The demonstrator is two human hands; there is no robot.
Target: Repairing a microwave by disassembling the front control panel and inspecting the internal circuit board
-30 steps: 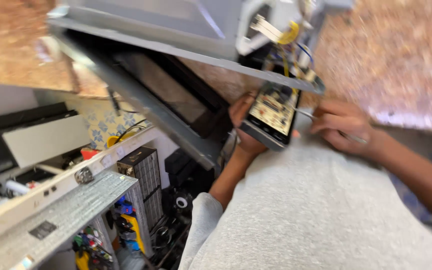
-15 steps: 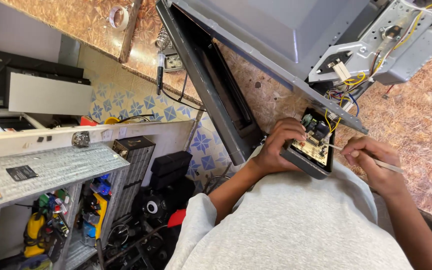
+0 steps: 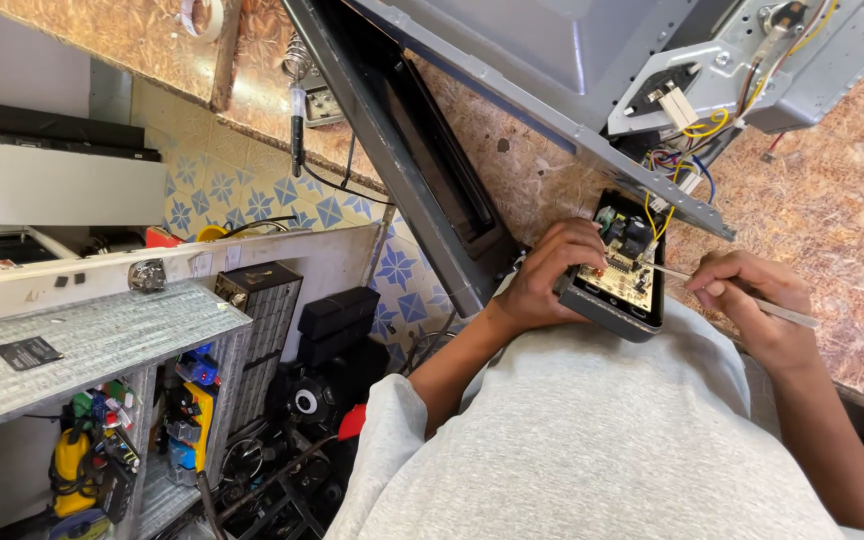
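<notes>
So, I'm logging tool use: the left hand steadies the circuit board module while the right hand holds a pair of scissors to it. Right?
Not quite. The right hand holds a thin rod-like tool, not scissors; the head view shows it. The left hand does steady the circuit board module.

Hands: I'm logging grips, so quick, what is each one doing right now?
Left hand: closed on the circuit board panel, holding it.
Right hand: closed on a thin tool whose tip touches the board.

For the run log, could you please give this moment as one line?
left hand: holds control panel board | right hand: thin probe on board | appliance open
</notes>
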